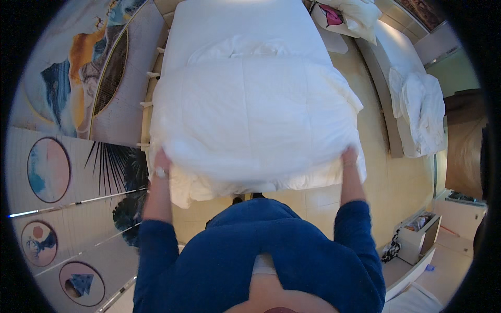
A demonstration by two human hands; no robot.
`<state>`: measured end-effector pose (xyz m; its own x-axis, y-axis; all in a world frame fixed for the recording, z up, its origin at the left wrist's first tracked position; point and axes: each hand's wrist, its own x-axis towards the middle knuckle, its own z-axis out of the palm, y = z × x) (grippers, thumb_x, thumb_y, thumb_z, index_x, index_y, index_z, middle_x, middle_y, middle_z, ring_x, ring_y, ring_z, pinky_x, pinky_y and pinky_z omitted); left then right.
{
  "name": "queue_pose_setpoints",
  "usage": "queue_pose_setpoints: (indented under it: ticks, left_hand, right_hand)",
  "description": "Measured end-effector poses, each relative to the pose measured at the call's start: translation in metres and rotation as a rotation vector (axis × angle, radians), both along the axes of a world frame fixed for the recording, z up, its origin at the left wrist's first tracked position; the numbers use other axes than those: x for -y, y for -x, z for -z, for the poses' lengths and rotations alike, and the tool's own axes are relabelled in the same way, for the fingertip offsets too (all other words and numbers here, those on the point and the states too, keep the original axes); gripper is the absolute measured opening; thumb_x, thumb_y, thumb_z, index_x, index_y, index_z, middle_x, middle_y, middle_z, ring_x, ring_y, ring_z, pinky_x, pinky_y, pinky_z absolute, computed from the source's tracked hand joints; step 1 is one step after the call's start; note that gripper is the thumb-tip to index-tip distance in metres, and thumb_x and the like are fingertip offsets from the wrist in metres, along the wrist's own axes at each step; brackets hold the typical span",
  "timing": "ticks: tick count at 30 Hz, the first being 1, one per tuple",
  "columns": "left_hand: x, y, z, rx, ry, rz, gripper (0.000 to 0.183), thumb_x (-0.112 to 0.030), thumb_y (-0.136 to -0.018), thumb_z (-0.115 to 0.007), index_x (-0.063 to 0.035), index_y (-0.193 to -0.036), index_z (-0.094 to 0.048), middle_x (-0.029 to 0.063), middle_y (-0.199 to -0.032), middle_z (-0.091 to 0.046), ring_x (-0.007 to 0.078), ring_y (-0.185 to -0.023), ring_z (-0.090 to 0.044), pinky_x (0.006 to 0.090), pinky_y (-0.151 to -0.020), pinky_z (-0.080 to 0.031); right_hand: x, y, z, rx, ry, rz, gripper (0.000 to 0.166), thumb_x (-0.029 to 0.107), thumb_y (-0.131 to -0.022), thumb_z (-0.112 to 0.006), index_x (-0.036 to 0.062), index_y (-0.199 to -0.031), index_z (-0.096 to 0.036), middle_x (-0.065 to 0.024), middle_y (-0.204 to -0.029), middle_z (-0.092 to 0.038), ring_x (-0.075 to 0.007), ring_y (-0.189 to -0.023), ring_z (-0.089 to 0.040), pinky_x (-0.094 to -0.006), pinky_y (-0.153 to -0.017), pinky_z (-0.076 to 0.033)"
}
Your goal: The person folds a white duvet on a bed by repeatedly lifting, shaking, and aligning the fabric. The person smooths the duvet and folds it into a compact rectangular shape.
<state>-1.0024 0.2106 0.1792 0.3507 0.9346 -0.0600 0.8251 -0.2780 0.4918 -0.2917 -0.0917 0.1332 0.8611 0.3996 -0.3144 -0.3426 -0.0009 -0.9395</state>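
Note:
A white duvet (246,113) lies over the near part of a bed with a white sheet (242,19). Both hands are at the duvet's near edge, which is blurred and bulges between them. My left hand (161,158) grips its left corner, with a pale watch or band at the wrist. At the right corner my right hand (349,153) holds the same edge. The fingers of both hands are blurred and partly hidden by the cloth. Below the edge, more white bedding hangs at the foot of the bed.
On the right stands a second bed (395,51) with a crumpled white duvet (419,109) on it. Pillows (358,17) and a pink item (332,15) lie at the top right. A decorated wall (82,78) runs along the left. A white cabinet (417,238) stands at the lower right.

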Motion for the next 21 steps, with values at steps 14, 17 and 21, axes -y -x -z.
queue_pose_setpoints:
  ticks: [14,17,21]
  left_hand:
    - [-0.013,0.004,-0.231,1.771,0.204,-0.383,0.041,-0.030,-0.095,-0.036,-0.0022,-0.124,-0.046,0.0153,-0.125,-0.051,0.0293,-0.113,-0.050,0.0466,-0.097,-0.041]
    - [0.077,0.015,-0.133,1.334,0.276,-0.499,0.039,-0.025,-0.087,-0.049,-0.0007,-0.117,-0.051,0.0155,-0.116,-0.056,0.0286,-0.107,-0.054,0.0419,-0.091,-0.043]
    - [0.226,0.038,-0.066,1.567,0.573,-0.689,0.035,-0.025,-0.094,-0.040,-0.0015,-0.119,-0.048,0.0127,-0.113,-0.057,0.0270,-0.104,-0.056,0.0430,-0.090,-0.046]
  right_hand:
    - [-0.039,0.002,-0.316,0.200,-0.782,0.004,0.039,0.018,-0.091,-0.051,-0.0020,-0.124,-0.045,-0.0120,-0.122,-0.053,-0.0234,-0.112,-0.050,-0.0365,-0.095,-0.041]
    - [0.018,0.040,-0.229,0.093,-0.536,0.072,0.039,0.016,-0.090,-0.053,-0.0054,-0.122,-0.046,-0.0133,-0.116,-0.056,-0.0223,-0.106,-0.055,-0.0342,-0.090,-0.046]
    - [0.149,0.083,-0.120,0.060,-0.298,0.241,0.040,0.014,-0.089,-0.055,-0.0098,-0.119,-0.046,-0.0157,-0.114,-0.056,-0.0233,-0.101,-0.057,-0.0358,-0.087,-0.048]
